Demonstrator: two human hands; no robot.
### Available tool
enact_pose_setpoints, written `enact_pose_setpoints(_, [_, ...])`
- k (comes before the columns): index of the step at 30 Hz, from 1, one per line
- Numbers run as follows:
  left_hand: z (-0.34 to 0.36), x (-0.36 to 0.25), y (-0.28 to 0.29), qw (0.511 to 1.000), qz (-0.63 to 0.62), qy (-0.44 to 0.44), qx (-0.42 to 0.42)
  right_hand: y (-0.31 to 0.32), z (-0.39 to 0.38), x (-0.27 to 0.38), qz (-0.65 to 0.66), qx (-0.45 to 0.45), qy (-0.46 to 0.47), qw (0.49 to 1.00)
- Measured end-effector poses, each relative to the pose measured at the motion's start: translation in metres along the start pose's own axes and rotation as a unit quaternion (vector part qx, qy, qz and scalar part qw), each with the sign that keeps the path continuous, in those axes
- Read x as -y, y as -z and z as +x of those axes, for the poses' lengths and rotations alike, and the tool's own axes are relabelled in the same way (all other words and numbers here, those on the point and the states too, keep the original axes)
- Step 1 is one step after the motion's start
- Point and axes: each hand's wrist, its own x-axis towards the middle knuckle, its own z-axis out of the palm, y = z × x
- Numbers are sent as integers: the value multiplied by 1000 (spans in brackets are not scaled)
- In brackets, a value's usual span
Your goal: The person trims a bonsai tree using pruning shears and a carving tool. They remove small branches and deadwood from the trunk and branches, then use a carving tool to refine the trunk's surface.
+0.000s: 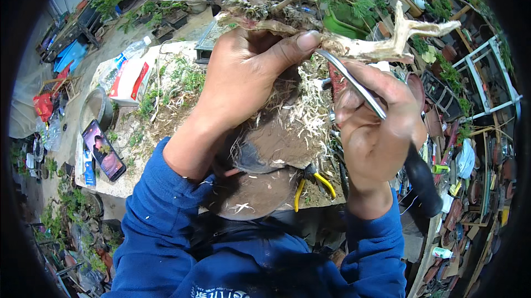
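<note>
The left hand clasped the gnarled trunk of a bonsai tree, thumb pressed along a pale, bare deadwood branch. The right hand was clenched around a slim metal tool with a dark handle, its tip laid against the wood just under that thumb. To carve cleanly here, I judged the tip should travel in short strokes along the grain, away from the bracing thumb — the trunk held firm so the brittle forked end would not snap. The tree stood at the near edge of the workbench, its root mass brown, fibrous and strewn with pale shavings. The deadwood looked bleached, dry and rough — green foliage spread above it.
</note>
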Motion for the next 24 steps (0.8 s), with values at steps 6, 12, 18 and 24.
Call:
enact_pose_setpoints(6, [-2, -3, -2, 997, 66, -34, -28, -20, 5, 1, -65, -48, 63, 995])
enact_pose_setpoints(12, [1, 2, -10, 983, 116, -113, -90, -17, 11, 4, -41, -41, 33, 998])
enact_pose_setpoints(18, [2, 6, -12, 973, 137, -154, -105, -18, 14, 5, -59, -41, 56, 996])
enact_pose_setpoints(24, [-1, 4, -9, 954, 249, -134, -101, -16, 18, 2, -88, -22, 84, 992])
